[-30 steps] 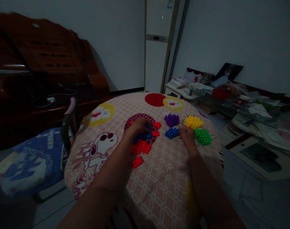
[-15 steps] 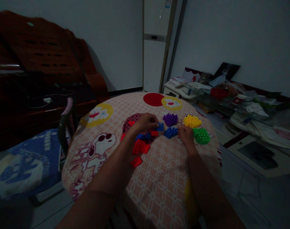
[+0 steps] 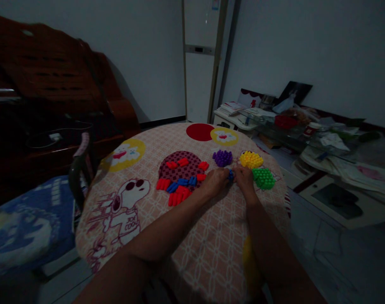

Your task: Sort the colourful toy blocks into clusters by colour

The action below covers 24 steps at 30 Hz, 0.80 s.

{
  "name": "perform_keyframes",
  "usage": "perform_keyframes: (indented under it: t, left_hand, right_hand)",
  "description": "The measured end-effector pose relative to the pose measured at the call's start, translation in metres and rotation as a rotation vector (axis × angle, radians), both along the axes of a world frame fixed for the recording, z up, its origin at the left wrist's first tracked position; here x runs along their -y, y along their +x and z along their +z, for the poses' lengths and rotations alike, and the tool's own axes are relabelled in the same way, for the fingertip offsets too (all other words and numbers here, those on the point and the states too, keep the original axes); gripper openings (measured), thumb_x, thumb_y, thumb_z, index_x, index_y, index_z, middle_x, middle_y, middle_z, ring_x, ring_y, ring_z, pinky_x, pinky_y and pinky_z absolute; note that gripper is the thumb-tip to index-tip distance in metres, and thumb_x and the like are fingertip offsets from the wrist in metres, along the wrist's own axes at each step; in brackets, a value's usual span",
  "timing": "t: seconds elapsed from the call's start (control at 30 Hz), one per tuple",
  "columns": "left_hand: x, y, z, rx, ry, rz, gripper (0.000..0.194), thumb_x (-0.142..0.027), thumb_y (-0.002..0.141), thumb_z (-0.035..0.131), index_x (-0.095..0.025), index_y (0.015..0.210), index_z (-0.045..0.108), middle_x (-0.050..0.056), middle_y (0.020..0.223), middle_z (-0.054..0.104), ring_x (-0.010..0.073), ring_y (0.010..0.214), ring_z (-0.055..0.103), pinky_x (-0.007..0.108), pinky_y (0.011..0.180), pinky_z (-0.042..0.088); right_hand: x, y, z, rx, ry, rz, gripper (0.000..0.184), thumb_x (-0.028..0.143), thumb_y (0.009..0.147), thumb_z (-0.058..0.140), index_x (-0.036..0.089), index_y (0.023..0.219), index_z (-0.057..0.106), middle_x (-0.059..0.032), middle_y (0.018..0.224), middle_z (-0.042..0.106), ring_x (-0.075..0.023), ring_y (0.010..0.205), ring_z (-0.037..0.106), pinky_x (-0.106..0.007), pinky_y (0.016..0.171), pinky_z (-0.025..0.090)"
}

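From where I stand, both hands meet over a blue block cluster (image 3: 230,175), which shows only as a sliver between them. The left hand (image 3: 219,178) has its fingers curled in at the cluster's left side, and the right hand (image 3: 244,177) is bent in from the right. Their fingertips are hidden, so I can't tell how tightly either one grips. Just beyond sits a purple block cluster (image 3: 223,158); a yellow block cluster (image 3: 251,159) and a green block cluster (image 3: 263,178) lie by the right hand. Left of the hands, loose blue blocks (image 3: 182,182) and red blocks (image 3: 179,196) are scattered on and around the tablecloth's (image 3: 211,236) dark checked circle. A folding chair (image 3: 76,173) stands at the table's left, near a carved wooden sofa (image 3: 53,76).
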<state>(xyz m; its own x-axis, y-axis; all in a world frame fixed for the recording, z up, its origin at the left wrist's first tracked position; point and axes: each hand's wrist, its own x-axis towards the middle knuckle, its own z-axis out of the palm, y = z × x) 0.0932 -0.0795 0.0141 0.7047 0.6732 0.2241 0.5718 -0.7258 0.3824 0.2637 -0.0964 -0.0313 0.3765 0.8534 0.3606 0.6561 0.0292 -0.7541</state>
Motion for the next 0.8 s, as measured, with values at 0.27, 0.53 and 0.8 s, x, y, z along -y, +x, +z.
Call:
perform_keyframes:
  t: [0.27, 0.53, 0.8]
  left_hand:
    - [0.004, 0.001, -0.003, -0.031, 0.009, 0.024, 0.021, -0.026, 0.091, 0.056, -0.015, 0.107, 0.063, 0.011, 0.104, 0.067, 0.0214, 0.090, 0.064, 0.030, 0.077, 0.049]
    - [-0.024, -0.046, 0.040, -0.071, -0.012, 0.091, 0.016, -0.022, 0.083, 0.066, -0.015, 0.097, 0.071, 0.009, 0.092, 0.073, 0.0199, 0.086, 0.066, 0.028, 0.078, 0.049]
    - [-0.064, -0.110, 0.048, -0.401, -0.177, 0.196, 0.015, -0.027, 0.069, 0.075, -0.021, 0.082, 0.077, 0.001, 0.076, 0.074, 0.0163, 0.073, 0.066, 0.022, 0.062, 0.042]
  right_hand:
    - [0.002, -0.003, 0.002, -0.071, -0.022, 0.000, 0.044, 0.052, 0.088, 0.040, 0.023, 0.060, 0.056, 0.0006, 0.048, 0.054, -0.0166, 0.048, 0.053, -0.028, 0.053, 0.042]
    - [-0.001, 0.001, -0.002, -0.134, -0.033, 0.004, 0.042, 0.054, 0.085, 0.043, 0.022, 0.066, 0.062, -0.0004, 0.051, 0.057, -0.0177, 0.052, 0.055, -0.026, 0.049, 0.042]
    - [0.001, -0.002, 0.001, -0.144, -0.038, 0.001, 0.042, 0.053, 0.085, 0.044, 0.021, 0.064, 0.061, 0.0003, 0.050, 0.057, -0.0152, 0.044, 0.051, -0.027, 0.046, 0.041]
